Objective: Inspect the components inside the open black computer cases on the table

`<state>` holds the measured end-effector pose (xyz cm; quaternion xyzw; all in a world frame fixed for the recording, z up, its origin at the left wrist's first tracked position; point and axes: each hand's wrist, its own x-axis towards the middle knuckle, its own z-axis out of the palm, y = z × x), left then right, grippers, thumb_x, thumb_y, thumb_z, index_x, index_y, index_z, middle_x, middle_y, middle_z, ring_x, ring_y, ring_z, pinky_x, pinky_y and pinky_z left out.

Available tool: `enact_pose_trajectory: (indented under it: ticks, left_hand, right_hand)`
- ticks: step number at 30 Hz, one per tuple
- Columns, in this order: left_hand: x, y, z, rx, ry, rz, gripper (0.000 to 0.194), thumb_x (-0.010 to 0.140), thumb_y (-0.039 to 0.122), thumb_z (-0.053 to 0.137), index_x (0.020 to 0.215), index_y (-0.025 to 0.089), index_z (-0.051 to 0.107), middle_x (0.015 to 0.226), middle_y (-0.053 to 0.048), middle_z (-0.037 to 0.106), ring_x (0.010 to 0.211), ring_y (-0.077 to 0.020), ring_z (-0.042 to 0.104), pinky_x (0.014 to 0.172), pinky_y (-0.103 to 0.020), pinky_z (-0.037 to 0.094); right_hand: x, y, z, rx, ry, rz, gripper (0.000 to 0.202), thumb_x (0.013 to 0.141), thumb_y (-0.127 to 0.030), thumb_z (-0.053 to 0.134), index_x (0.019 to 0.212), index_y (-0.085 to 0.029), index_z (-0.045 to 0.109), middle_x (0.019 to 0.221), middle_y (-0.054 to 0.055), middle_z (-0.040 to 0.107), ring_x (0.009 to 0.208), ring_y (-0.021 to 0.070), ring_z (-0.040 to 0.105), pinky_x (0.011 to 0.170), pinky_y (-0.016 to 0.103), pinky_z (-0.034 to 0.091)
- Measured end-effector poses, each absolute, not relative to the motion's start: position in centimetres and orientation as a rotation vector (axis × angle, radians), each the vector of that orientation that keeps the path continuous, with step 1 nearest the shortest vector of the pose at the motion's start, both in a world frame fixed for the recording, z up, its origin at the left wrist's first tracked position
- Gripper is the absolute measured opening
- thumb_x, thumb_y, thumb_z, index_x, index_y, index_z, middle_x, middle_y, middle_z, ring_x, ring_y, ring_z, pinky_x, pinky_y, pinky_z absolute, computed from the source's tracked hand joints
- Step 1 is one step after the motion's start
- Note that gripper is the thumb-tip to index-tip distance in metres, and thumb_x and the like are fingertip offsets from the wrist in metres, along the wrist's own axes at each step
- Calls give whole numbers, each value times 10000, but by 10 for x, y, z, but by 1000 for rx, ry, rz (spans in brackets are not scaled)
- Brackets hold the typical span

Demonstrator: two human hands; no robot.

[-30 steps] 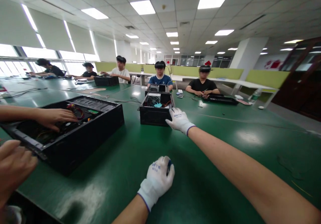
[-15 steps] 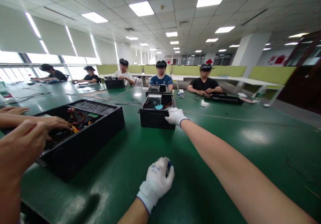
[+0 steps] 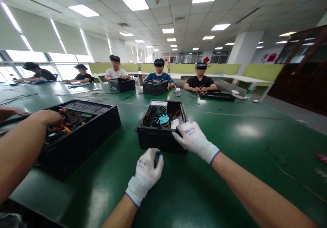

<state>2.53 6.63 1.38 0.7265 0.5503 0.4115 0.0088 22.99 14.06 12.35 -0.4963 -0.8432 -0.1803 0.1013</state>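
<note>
An open black computer case lies on the green table in front of me. Inside it I see a light-blue fan, a power supply with a grille at the back and orange wires. My right hand, in a white glove, grips the case at its near right corner, thumb on the near wall. My left hand, also gloved, is just before the case's near wall with fingers curled. Something dark blue shows between its thumb and forefinger; I cannot tell what it is.
On the left stands a larger black computer case, with another person's hand reaching into it. Across the green table several people sit with cases and parts. A thin yellow wire lies at the right.
The computer case has come nearer to me, with my right hand still on its corner. My left hand has moved slightly left and forward. The view has shifted a little right.
</note>
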Motion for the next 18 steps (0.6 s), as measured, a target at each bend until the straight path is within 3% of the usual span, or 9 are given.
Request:
enact_pose_trajectory:
  ticks: [7,15,18]
  left_hand:
    - [26,31,92,2481,1667,1421,200,925,352,571,1035,189,606,889,-53,655,808,-208,648,755,-340,512]
    - [51,4,114,2695,1723,885,178,950,366,516,911,220,610,845,-28,675,765,-195,654,683,-309,476]
    - [61,-15,114,2754,1677,763,210,965,369,479,853,231,591,779,-18,654,705,-188,637,643,-306,447]
  right_hand:
    - [273,63,123,-1241,-2546,-556,434,1044,-395,350,835,-162,651,790,91,689,743,208,593,717,365,276]
    - [306,-9,128,-1027,-2635,-521,293,994,-239,445,779,-194,637,710,49,641,625,169,497,637,379,207]
    - [316,-31,129,-1040,-2627,-435,282,985,-253,464,751,-215,618,697,34,621,636,174,489,637,378,224]
